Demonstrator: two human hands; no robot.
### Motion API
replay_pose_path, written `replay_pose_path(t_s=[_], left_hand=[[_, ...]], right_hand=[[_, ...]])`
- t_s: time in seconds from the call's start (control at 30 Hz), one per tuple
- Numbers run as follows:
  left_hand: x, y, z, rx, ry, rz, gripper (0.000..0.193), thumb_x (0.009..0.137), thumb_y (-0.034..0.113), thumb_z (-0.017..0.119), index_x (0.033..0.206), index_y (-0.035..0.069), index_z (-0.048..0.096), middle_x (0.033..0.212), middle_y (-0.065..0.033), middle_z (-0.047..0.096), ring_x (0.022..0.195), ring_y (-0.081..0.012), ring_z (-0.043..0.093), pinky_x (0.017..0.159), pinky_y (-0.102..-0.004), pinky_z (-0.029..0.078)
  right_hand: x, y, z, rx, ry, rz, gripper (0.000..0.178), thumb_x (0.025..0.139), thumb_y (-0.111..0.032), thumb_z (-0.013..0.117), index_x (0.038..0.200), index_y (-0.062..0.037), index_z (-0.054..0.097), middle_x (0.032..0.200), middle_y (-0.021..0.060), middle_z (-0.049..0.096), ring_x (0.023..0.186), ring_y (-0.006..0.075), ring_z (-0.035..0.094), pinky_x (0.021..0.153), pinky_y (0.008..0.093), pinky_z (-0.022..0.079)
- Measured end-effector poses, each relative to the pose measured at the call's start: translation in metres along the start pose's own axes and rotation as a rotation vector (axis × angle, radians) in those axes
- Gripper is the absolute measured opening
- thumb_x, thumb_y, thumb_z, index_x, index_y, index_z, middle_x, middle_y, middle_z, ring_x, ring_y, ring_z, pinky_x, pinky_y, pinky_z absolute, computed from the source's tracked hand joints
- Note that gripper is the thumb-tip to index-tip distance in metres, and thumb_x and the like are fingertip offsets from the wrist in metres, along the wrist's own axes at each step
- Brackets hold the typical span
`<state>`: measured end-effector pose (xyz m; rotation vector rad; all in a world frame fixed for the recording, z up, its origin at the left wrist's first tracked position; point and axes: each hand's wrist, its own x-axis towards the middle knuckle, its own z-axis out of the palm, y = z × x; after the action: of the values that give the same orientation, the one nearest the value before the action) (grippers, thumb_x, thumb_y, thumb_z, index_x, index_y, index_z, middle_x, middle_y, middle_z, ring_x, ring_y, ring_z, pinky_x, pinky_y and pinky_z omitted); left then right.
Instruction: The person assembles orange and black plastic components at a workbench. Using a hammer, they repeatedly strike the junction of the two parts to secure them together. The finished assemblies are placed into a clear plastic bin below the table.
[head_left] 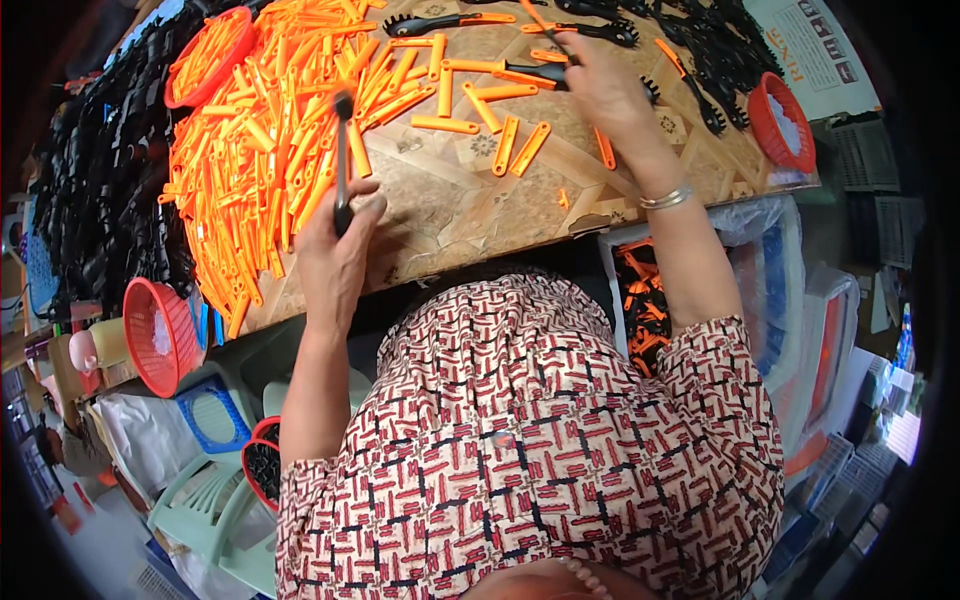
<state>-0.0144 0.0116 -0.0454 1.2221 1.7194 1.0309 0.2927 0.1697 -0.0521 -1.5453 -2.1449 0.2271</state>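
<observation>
My left hand (340, 240) is closed around the lower part of a slim dark tool (342, 150) with a rounded black end pointing away from me; blur hides its exact kind. Farther off to the right, my right hand (605, 90) pinches a thin stick-like piece (540, 22), orange at its far end and dark near the fingers. Close beside that hand lies a black utensil with an orange handle (530, 76). Several loose orange handles (445, 124) lie between my hands. A large heap of orange handles (260, 150) spreads to the left of and beyond my left hand.
Black utensil parts (95, 150) pile up at the far left. Finished-looking black and orange utensils (700, 95) lie at the back right. Red baskets (160, 335) stand at the left edge, on the heap and at the right. A box of orange and black pieces (642, 300) sits below the table's edge.
</observation>
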Motion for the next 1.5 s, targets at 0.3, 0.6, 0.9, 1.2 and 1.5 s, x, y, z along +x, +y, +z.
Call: replay_pose_path(t_s=[0.3,0.6,0.9,1.2,1.5], left_hand=[[0.078,0.013,0.064,0.607,-0.154,0.711,0.021,0.09,0.018,0.071,0.109,0.01,0.073,0.112,-0.0068,0.066,0.102,-0.0305,0.066,0.085,-0.0407,0.054],[0.088,0.012,0.065,0.775,-0.215,0.611,0.014,0.089,0.018,0.069,0.095,0.006,0.066,0.088,-0.0124,0.066,0.086,-0.0359,0.066,0.071,-0.0452,0.053],[0.033,0.026,0.063,-0.376,-0.452,-0.141,0.021,0.091,0.002,0.072,0.11,-0.002,0.065,0.084,-0.0054,0.068,0.069,-0.0126,0.067,0.064,-0.0245,0.056],[0.019,0.006,0.084,-0.44,-0.493,-0.173,0.02,0.093,0.006,0.073,0.109,-0.003,0.063,0.087,-0.0076,0.071,0.073,-0.0122,0.071,0.065,-0.0219,0.059],[0.013,0.009,0.093,-0.388,-0.503,-0.173,0.019,0.095,0.007,0.071,0.109,-0.002,0.063,0.085,-0.006,0.07,0.07,-0.0106,0.07,0.066,-0.0229,0.06]], right_hand=[[-0.136,-0.007,-0.037,1.244,-0.362,0.451,0.034,0.098,-0.007,0.049,0.129,0.0054,0.058,0.085,0.0038,0.063,0.067,0.0123,0.062,0.062,0.025,0.052],[-0.198,-0.041,0.01,0.986,-0.55,0.563,0.023,0.107,-0.016,0.051,0.107,0.0025,0.064,0.074,0.002,0.064,0.061,0.0071,0.059,0.056,0.0209,0.048],[-0.171,-0.054,0.01,0.831,-0.589,0.456,0.028,0.105,-0.02,0.052,0.1,0.0033,0.067,0.061,0.006,0.066,0.053,0.01,0.06,0.053,0.0262,0.048],[-0.179,-0.056,0.011,1.148,-0.583,0.659,0.027,0.105,-0.024,0.055,0.104,0.0007,0.067,0.069,0.0064,0.069,0.051,0.0104,0.062,0.046,0.019,0.041],[-0.181,-0.054,0.012,1.101,-0.6,0.634,0.028,0.106,-0.026,0.054,0.105,-0.0007,0.066,0.072,0.0059,0.071,0.053,0.0099,0.063,0.044,0.0188,0.037]])
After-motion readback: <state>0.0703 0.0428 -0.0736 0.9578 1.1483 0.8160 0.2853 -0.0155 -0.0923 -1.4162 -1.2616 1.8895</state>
